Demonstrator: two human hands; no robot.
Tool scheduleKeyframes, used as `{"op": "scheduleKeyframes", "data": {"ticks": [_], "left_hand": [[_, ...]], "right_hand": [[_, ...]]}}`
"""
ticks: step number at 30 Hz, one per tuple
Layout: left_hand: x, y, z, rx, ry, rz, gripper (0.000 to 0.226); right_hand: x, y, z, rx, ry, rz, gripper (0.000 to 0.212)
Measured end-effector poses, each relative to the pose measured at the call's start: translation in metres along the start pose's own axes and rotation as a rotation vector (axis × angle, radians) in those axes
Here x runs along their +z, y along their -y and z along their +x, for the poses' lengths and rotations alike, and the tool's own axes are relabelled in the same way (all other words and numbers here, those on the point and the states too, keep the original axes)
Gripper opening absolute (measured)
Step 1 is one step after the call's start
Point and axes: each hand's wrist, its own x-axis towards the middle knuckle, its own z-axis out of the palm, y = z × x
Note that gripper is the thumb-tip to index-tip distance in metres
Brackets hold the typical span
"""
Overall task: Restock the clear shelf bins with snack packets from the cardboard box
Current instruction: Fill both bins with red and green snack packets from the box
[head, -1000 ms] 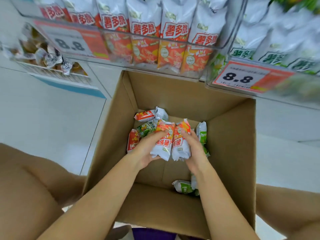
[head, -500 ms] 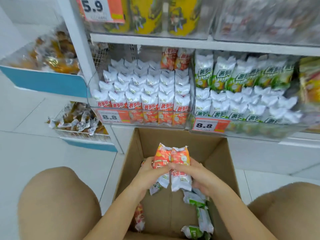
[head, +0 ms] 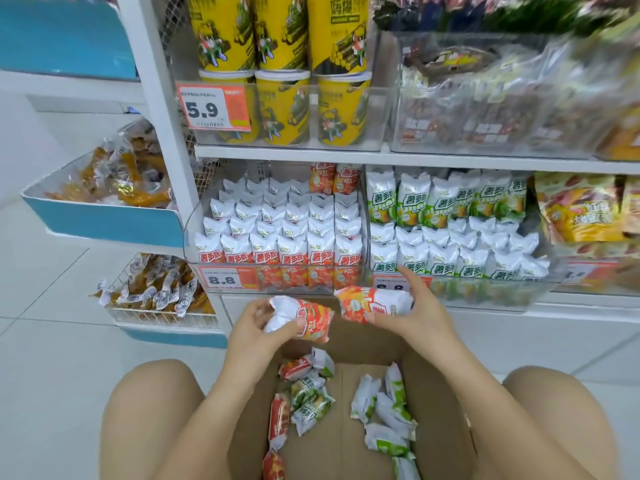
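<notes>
My left hand point(head: 256, 329) grips one red-and-white snack packet point(head: 304, 318) above the cardboard box point(head: 440, 403). My right hand point(head: 415, 311) holds a second red-and-white packet point(head: 372, 303) lying sideways, just in front of the shelf. Behind them stands the clear bin of red packets point(head: 277, 244), with rows of packets standing upright. The clear bin of green packets point(head: 457, 237) is to its right. Several red and green packets point(head: 381, 407) lie loose on the box floor between my knees.
Yellow canisters point(head: 284, 98) fill a bin on the shelf above, beside bagged snacks point(head: 485, 109). At left, a blue-edged tray point(head: 104, 216) and a wire basket point(head: 156, 306) hold wrapped snacks. A white shelf post point(head: 162, 109) rises at left. White tiles cover the floor.
Both hands have lifted the two red packets out of the box and moved apart, one packet in each. My view has tilted upward toward the shelves.
</notes>
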Motion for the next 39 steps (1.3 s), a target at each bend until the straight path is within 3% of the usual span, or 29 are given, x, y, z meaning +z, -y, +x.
{"op": "scheduleKeyframes", "data": {"ticks": [4, 8, 11, 14, 17, 26, 35, 39], "left_hand": [[-0.002, -0.024, 0.013, 0.043, 0.002, -0.185, 0.039], [0.007, -0.061, 0.036, 0.181, -0.007, -0.191, 0.033], [0.019, -0.084, 0.064, 0.286, -0.069, -0.132, 0.041], [0.038, -0.095, 0.098, 0.399, -0.134, -0.147, 0.023], [0.063, -0.099, 0.131, 0.460, -0.196, -0.190, 0.021], [0.125, -0.083, 0.192, 0.536, -0.287, -0.143, 0.030], [0.142, -0.099, 0.228, 0.506, -0.201, 0.149, 0.020], [0.149, -0.100, 0.239, 0.383, -0.133, 0.327, 0.039]], "right_hand": [[-0.009, 0.028, 0.013, -0.067, -0.128, 0.165, 0.088], [-0.018, 0.052, 0.035, -0.124, -0.245, 0.225, 0.077], [-0.024, 0.056, 0.055, -0.166, -0.255, 0.252, 0.069], [-0.030, 0.052, 0.074, -0.193, -0.260, 0.235, 0.062], [-0.034, 0.047, 0.091, -0.167, -0.276, 0.257, 0.056], [-0.042, 0.046, 0.099, -0.284, -0.260, 0.115, 0.064], [-0.046, 0.044, 0.097, -0.292, -0.355, 0.186, 0.072], [-0.044, 0.044, 0.100, -0.286, -0.343, 0.173, 0.076]]}}
